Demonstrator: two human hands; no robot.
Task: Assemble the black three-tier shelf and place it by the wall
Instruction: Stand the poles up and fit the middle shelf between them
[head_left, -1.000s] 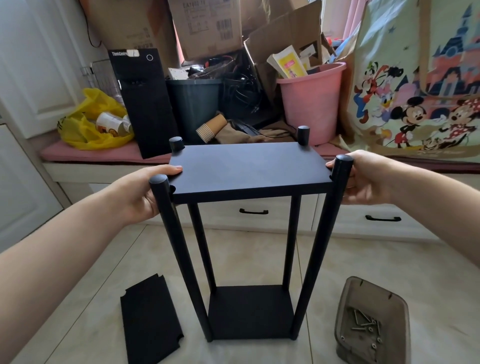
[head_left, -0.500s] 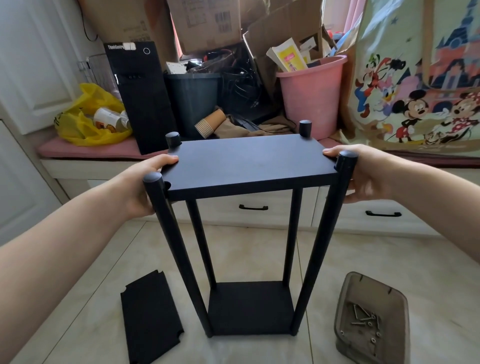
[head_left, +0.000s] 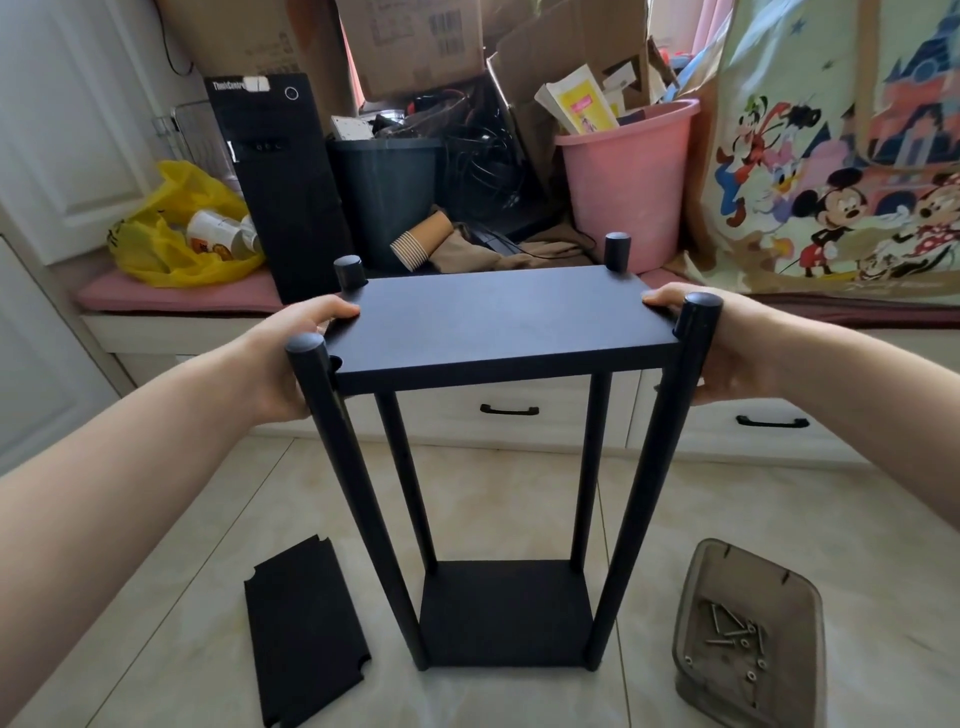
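The black shelf frame stands upright on the tiled floor, its posts (head_left: 353, 483) rising from a bottom board (head_left: 506, 616). A top board (head_left: 498, 322) sits between the post tops, close to their ends. My left hand (head_left: 291, 358) grips the board's left edge, thumb on top. My right hand (head_left: 727, 348) grips the right edge behind the near right post (head_left: 660, 452). A third black board (head_left: 304, 631) with notched corners lies flat on the floor to the left.
A grey tray (head_left: 748, 634) with screws and nuts lies on the floor at the right. A cluttered bench (head_left: 171, 296) behind holds a computer tower (head_left: 280, 182), pink bucket (head_left: 628, 187), yellow bag (head_left: 182, 228) and cardboard boxes. White drawers (head_left: 509, 415) run below.
The top board has come a little lower along the posts with both hands still on its edges. The view has shifted slightly.
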